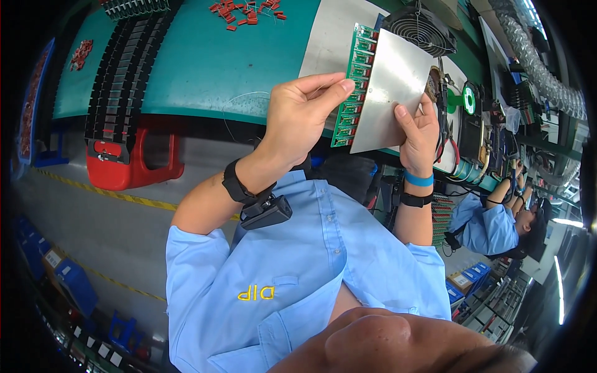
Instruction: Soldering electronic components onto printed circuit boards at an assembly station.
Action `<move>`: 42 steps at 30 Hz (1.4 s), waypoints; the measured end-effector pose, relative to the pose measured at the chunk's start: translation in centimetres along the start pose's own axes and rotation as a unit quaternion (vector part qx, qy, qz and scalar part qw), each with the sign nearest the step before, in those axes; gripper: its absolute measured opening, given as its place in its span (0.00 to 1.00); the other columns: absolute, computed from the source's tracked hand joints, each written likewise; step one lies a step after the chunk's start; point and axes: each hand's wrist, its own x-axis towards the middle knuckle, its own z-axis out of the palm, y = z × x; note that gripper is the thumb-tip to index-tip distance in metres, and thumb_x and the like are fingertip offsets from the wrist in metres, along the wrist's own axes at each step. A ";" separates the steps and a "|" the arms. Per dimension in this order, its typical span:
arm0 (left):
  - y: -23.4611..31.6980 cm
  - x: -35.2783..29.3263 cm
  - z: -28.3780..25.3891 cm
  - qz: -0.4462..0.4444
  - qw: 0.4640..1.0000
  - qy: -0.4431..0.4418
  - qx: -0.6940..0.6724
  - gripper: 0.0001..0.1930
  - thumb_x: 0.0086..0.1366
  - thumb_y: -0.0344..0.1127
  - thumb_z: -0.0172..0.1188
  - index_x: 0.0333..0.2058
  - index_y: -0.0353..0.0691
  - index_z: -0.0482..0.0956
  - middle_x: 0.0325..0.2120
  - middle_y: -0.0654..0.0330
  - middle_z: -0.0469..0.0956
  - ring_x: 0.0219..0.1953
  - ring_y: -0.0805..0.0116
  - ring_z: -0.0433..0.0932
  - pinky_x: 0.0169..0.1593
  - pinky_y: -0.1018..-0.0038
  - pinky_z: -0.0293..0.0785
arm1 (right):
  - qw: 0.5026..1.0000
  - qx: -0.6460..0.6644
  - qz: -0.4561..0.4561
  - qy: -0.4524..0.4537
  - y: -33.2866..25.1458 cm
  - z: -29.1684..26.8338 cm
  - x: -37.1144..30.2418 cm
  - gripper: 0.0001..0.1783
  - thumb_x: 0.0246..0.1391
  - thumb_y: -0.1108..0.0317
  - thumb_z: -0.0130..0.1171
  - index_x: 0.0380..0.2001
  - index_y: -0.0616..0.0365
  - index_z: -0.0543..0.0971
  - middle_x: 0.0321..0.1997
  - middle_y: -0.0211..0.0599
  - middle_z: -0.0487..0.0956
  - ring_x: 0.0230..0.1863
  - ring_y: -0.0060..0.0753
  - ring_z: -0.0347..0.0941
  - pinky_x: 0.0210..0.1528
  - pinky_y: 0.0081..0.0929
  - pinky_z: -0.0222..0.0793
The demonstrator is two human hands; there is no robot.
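A long green circuit board (344, 127) carries a row of small red and pale components. Along its right side lies a flat silver metal plate (395, 81), covering part of the board. My right hand (418, 133) grips the plate's lower right edge, thumb on the face and the other fingers partly hidden behind. At the board's left edge, my left hand (297, 115) is closed in a pinch, thumb and forefinger together over the components. Whatever lies between those fingertips is too small to make out.
Loose red components (249, 12) lie on the green bench mat (205, 68). A black slotted rail (118, 74) stands left, above a red stool (134, 165). A black fan (418, 31) and a green solder spool (466, 98) are right. A co-worker (491, 224) sits farther right.
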 end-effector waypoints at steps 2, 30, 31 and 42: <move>0.1 0.0 0.0 -0.001 1.000 -0.002 0.006 0.16 0.66 0.27 0.65 0.49 0.23 0.80 0.40 0.51 0.84 0.41 0.73 0.82 0.45 0.81 0.78 | 1.000 0.002 0.003 0.001 0.0 0.0 0.0 0.32 0.60 0.75 0.63 0.65 0.65 0.63 0.57 0.45 0.78 0.57 0.31 0.75 0.62 0.28 0.67; 0.2 0.0 0.0 0.172 0.929 -0.090 0.314 0.17 0.53 0.32 0.76 0.39 0.31 0.84 0.24 0.70 0.70 0.19 0.86 0.56 0.22 0.81 0.49 | 0.997 -0.073 -0.010 -0.026 -2.7 -0.6 -2.1 0.18 0.46 0.79 0.71 0.42 0.62 0.79 0.38 0.35 0.84 0.41 0.27 0.80 0.49 0.24 0.73; 0.2 0.1 0.2 0.183 0.926 -0.088 0.319 0.17 0.53 0.33 0.77 0.39 0.32 0.84 0.23 0.70 0.68 0.19 0.86 0.55 0.22 0.80 0.48 | 0.997 -0.069 -0.013 -0.023 -2.7 -0.7 -2.3 0.18 0.46 0.79 0.71 0.42 0.62 0.79 0.38 0.35 0.84 0.41 0.27 0.80 0.49 0.24 0.73; 2.0 5.4 1.9 -0.022 0.946 -0.281 0.163 0.20 0.67 0.33 0.64 0.56 0.35 0.76 0.45 0.61 0.83 0.22 0.86 0.62 0.24 0.83 0.60 | 0.865 -0.267 -0.424 0.032 -2.3 -5.6 -2.3 0.17 0.41 0.82 0.69 0.37 0.68 0.79 0.38 0.48 0.83 0.41 0.43 0.81 0.46 0.40 0.80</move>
